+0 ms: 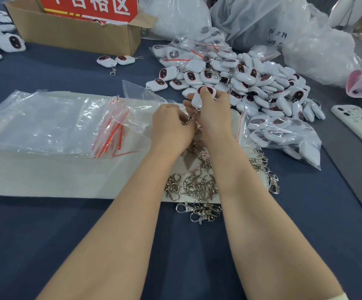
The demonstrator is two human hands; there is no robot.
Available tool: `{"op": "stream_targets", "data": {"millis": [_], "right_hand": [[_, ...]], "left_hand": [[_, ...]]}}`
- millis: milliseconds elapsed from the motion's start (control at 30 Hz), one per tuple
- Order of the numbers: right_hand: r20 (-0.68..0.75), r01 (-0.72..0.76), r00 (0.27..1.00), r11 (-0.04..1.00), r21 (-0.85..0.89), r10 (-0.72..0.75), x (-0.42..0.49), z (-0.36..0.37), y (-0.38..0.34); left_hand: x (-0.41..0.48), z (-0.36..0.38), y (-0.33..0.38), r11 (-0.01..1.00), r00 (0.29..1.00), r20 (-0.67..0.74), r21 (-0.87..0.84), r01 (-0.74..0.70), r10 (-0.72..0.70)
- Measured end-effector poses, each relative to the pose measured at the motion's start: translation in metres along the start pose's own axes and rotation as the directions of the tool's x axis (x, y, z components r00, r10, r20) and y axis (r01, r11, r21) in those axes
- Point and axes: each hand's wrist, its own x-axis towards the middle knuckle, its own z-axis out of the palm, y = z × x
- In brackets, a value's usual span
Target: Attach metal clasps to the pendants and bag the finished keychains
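A pendant (pixel 205 94) is gripped by the right hand (pixel 214 113) and a clasp (pixel 186 121) pinched by the left hand (pixel 171 126), held close over the far edge of the mat (pixel 45 180), apparently for joining.

A red sign (pixel 89 6) standing in the cardboard box (pixel 74 33) reads 不合格区 in white, its tops cropped; right of the box, a plastic bag (pixel 251 18) bears dark handwriting starting 96. The rest is illegible.

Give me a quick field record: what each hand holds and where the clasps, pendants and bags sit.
left hand: pinches a clasp
right hand: holds a pendant
clasp pile: between the forearms, mostly on the white mat
pendant pile: beyond the right hand
empty bags: left of the hands, on the mat
filled bag: right of the hands
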Motion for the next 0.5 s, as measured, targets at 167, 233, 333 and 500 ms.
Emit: {"op": "stream_targets", "data": {"millis": [167,233,333,500], "right_hand": [[-0.014,0.005,1.000,0.997,-0.081,-0.006,-0.004,0.003,0.004],[-0.010,0.018,1.000,0.981,-0.195,-0.020,-0.004,0.004,0.006],[0.068,0.125,0.992,0.909,-0.398,-0.106,-0.007,0.002,0.006],[0.223,0.252,0.963,0.803,-0.540,-0.152,-0.014,-0.003,-0.007]], "left_hand": [[-0.001,-0.007,0.006,0.910,0.969,-0.048,-0.359,0.208,-0.241],[0.001,-0.009,0.005,0.851,0.951,-0.073,-0.470,0.234,-0.301],[0.004,-0.010,0.005,0.842,0.945,-0.129,-0.502,0.199,-0.300],[0.002,-0.007,0.007,0.925,0.974,-0.180,-0.375,0.063,-0.139]]}}
